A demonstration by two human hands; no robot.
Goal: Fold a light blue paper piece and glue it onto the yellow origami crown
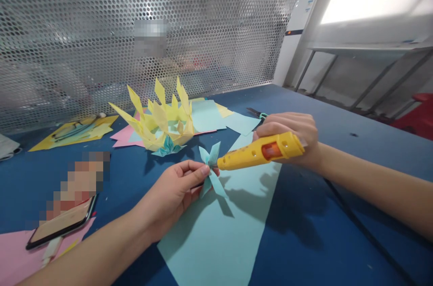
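Observation:
Between the thumb and fingers of my left hand is a folded light-blue paper flower with pointed petals. My right hand is wrapped round a yellow hot glue gun, and its nozzle touches or nearly touches the flower's centre. Whether glue is coming out I cannot tell. Under both hands lies a light-blue paper sheet. Just beyond them stands a yellow paper crown with tall points, and a teal paper flower sits at its front.
Scissors lie beyond my right hand, beside light-blue paper. On the left are a phone with a cable and pink paper. Farther back, cords rest on yellow paper. A perforated metal panel borders the blue table. The gun's black cord trails right.

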